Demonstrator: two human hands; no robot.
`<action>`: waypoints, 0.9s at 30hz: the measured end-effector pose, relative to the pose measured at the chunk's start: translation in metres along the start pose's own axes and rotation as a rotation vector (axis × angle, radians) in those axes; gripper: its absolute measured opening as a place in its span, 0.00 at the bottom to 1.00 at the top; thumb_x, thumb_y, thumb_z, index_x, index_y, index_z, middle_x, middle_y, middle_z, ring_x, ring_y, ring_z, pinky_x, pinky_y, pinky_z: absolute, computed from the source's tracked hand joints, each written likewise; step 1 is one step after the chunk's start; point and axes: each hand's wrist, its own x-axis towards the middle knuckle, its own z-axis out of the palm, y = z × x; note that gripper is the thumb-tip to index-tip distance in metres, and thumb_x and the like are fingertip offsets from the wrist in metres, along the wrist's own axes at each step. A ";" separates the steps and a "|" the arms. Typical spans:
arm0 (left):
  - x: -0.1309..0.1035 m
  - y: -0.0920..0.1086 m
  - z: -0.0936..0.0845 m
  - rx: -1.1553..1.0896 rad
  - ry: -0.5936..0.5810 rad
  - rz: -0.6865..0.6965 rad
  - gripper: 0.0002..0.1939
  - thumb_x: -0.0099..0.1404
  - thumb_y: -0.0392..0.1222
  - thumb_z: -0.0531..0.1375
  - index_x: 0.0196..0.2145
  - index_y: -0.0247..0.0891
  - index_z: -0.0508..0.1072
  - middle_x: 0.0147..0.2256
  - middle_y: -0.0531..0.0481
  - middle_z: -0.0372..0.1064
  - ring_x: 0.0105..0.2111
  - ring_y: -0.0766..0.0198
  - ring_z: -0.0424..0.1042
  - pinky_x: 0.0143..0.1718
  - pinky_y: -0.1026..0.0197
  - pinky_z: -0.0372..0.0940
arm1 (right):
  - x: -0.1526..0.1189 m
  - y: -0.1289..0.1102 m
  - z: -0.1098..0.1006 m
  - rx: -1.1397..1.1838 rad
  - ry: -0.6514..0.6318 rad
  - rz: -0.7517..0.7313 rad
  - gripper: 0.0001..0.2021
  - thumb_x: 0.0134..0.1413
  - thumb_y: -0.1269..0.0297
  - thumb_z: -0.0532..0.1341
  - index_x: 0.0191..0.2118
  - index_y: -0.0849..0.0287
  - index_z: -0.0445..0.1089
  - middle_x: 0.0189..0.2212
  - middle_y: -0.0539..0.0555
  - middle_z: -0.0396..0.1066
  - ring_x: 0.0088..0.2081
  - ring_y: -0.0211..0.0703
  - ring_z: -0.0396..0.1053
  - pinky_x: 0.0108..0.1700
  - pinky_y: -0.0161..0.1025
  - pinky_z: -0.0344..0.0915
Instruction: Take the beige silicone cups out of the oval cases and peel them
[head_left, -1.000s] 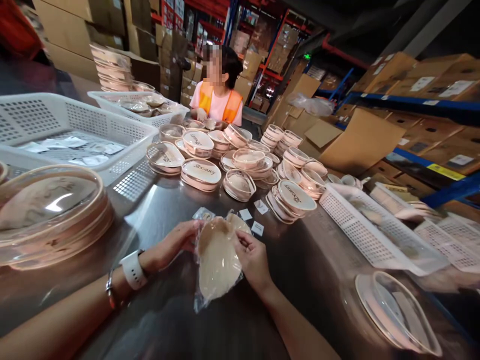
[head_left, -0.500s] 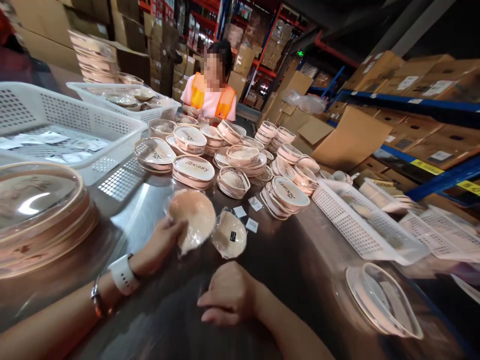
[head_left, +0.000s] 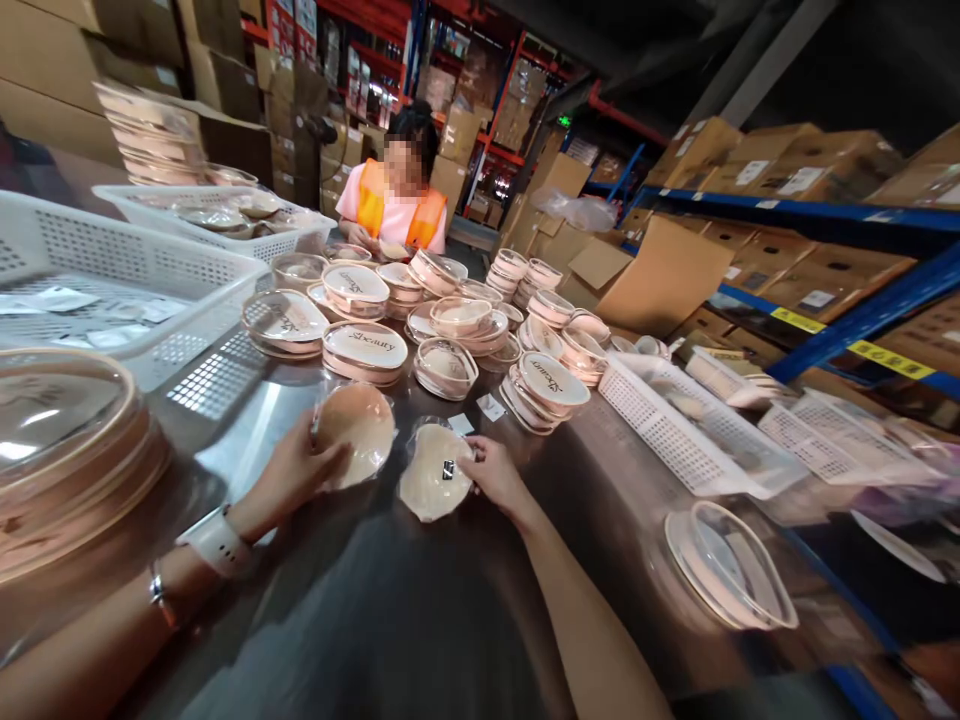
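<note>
My left hand point(head_left: 300, 462), below a white watch, is closed on the edge of a round peach pad in clear plastic wrap point(head_left: 364, 430). To its right, my right hand point(head_left: 495, 472) pinches the right edge of a paler wrapped pad point(head_left: 427, 490) that bears a small black label point(head_left: 448, 469). The two pads are side by side, a little apart. Just beyond the paler pad lie small white cards point(head_left: 491, 407). Several round, clear-lidded cases point(head_left: 365, 345), some with printed lettering, are piled behind the pads.
White perforated baskets point(head_left: 187, 265) stand at the left, another basket point(head_left: 675, 440) at the right. A large stack of cases point(head_left: 67, 480) is near on the left. One case point(head_left: 739, 570) lies on the metal table at right. A person in an orange vest point(head_left: 394, 205) sits opposite.
My right hand has moved forward from the near table and taken hold of the paler pad's edge. My left hand still holds the peach pad. The view has shifted slightly.
</note>
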 end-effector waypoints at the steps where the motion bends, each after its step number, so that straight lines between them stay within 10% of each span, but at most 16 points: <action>1: 0.003 -0.003 -0.002 0.085 0.003 0.029 0.32 0.52 0.48 0.64 0.53 0.34 0.63 0.32 0.46 0.73 0.26 0.55 0.73 0.23 0.58 0.67 | -0.002 -0.004 0.000 0.027 0.039 -0.028 0.10 0.46 0.62 0.61 0.33 0.63 0.73 0.17 0.47 0.68 0.16 0.34 0.61 0.18 0.32 0.60; 9: -0.027 0.000 0.001 0.234 0.116 0.407 0.35 0.60 0.47 0.59 0.62 0.37 0.56 0.58 0.37 0.61 0.60 0.45 0.58 0.59 0.45 0.55 | -0.036 -0.043 -0.003 0.175 0.349 -0.260 0.12 0.52 0.59 0.60 0.39 0.62 0.72 0.24 0.50 0.70 0.22 0.34 0.62 0.23 0.31 0.62; 17: -0.069 0.011 0.035 -0.490 -0.422 -0.250 0.19 0.54 0.55 0.66 0.35 0.36 0.74 0.32 0.47 0.73 0.32 0.59 0.71 0.31 0.61 0.66 | -0.055 -0.044 0.018 -0.052 0.282 -0.609 0.10 0.58 0.67 0.58 0.45 0.58 0.71 0.32 0.52 0.74 0.28 0.38 0.71 0.29 0.34 0.69; 22: -0.065 0.014 0.033 -0.455 -0.372 -0.151 0.18 0.57 0.54 0.64 0.25 0.35 0.68 0.22 0.55 0.62 0.23 0.68 0.61 0.24 0.65 0.58 | -0.067 -0.051 0.018 -0.401 0.232 -1.187 0.19 0.62 0.52 0.54 0.50 0.61 0.68 0.43 0.60 0.73 0.53 0.54 0.65 0.61 0.56 0.50; 27: -0.060 0.013 0.030 -0.352 -0.278 -0.044 0.19 0.57 0.54 0.63 0.23 0.37 0.63 0.21 0.57 0.57 0.22 0.70 0.53 0.21 0.66 0.53 | -0.075 -0.057 0.031 -0.521 0.046 -1.072 0.09 0.60 0.62 0.57 0.42 0.59 0.70 0.39 0.55 0.75 0.47 0.46 0.67 0.57 0.48 0.48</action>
